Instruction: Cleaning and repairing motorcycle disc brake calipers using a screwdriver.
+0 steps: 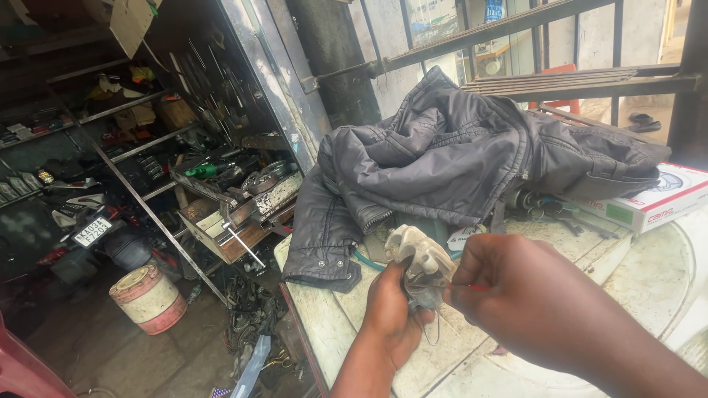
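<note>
At six o'clock of the head view, the left hand (389, 313) closes its fingers around a pale plastic part (422, 262), held above the worn white table (627, 284). The right hand (516, 291) pinches a thin red wire (478, 287) beside it. Behind, at twelve, a grey jacket (457, 158) lies heaped (covering tools). At three sits a flat white-and-red box (656, 199); at nine, a red-banded drum (150, 298) on the floor
</note>
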